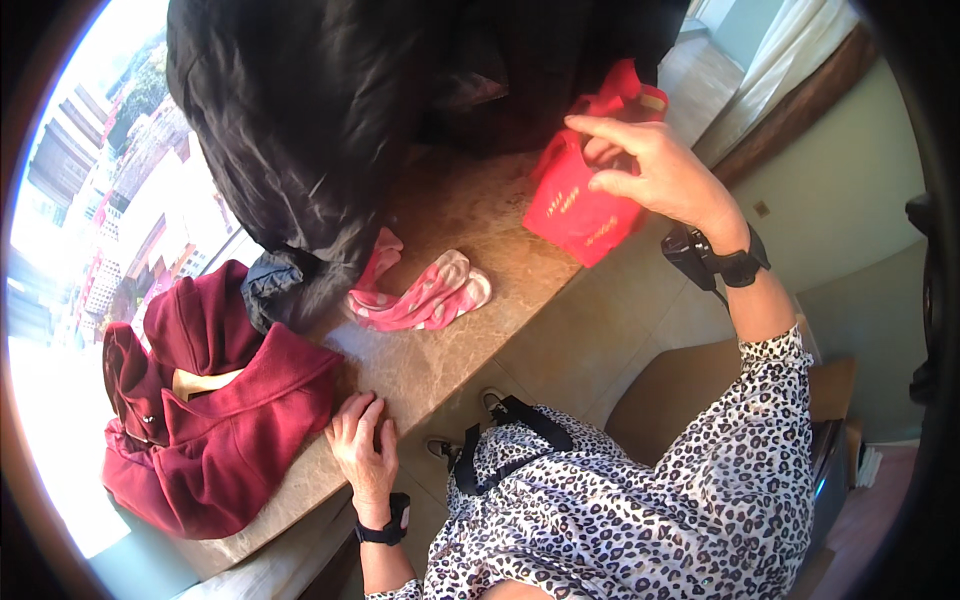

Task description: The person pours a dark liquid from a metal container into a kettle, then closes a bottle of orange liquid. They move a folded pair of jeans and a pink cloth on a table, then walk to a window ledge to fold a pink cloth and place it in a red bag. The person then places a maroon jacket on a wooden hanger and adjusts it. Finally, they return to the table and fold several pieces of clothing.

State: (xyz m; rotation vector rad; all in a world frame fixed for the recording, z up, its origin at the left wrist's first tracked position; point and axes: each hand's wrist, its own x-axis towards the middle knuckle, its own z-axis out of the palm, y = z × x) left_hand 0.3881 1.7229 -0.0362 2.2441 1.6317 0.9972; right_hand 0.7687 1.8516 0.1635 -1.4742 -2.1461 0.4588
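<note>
My right hand (649,161) is at the upper part of a red bag (581,202) that bears writing. Its thumb and index finger are spread, while the other fingers curl near the bag's handle; whether they grip it cannot be told. The bag leans at the edge of a brown marble sill (442,367). My left hand (366,442) rests on the sill's edge with nothing in it, beside a folded maroon coat (225,435). Between the hands lies a pink and white patterned cloth (427,296).
A large black garment (292,127) covers the far part of the sill, next to the window (135,172). White curtain fabric (787,67) hangs at upper right. A brown chair (675,397) stands beside me on the tiled floor (592,330).
</note>
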